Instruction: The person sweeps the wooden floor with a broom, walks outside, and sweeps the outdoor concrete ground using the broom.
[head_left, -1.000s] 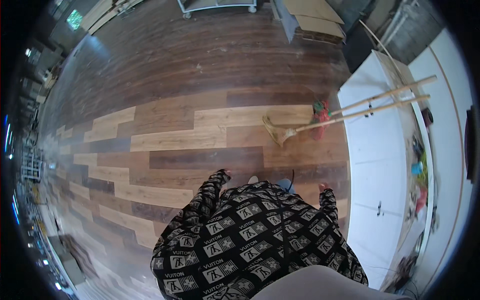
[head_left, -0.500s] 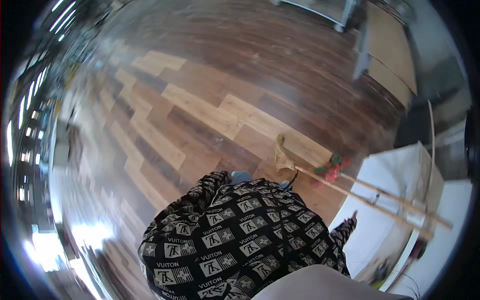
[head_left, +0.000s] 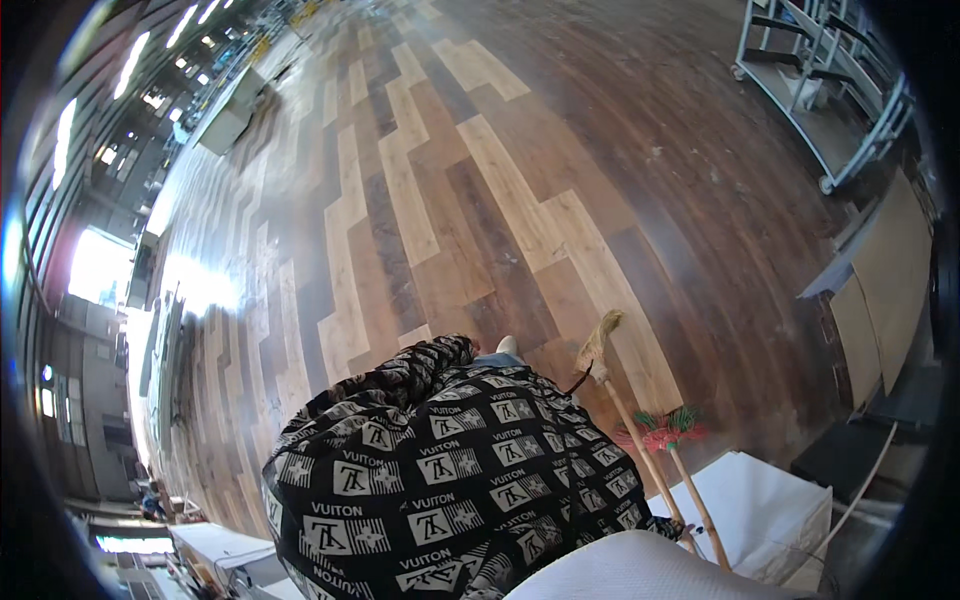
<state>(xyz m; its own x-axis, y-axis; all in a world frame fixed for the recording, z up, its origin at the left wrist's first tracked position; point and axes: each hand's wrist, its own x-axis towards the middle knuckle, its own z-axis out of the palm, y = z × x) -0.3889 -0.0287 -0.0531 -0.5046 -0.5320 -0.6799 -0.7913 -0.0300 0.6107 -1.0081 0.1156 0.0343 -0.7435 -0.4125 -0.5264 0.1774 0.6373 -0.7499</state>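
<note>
Right hand [head_left: 686, 533] at the near part of the handle of the straw broom [head_left: 594, 360], near right; cannot tell whether clamped on it. Red-green broom [head_left: 668, 430] just right; white cabinet [head_left: 775, 505] beside both. Left hand [head_left: 474, 347] mostly hidden at cuff; finger state unclear.

This looks like a workshop or warehouse hall: a wheeled cart [head_left: 840, 130] stands on a broad, scuffed plank floor [head_left: 600, 130], large cardboard [head_left: 895, 290] sheets lie near the cart, and rows of strip lights [head_left: 132, 65] hang far across from it.
</note>
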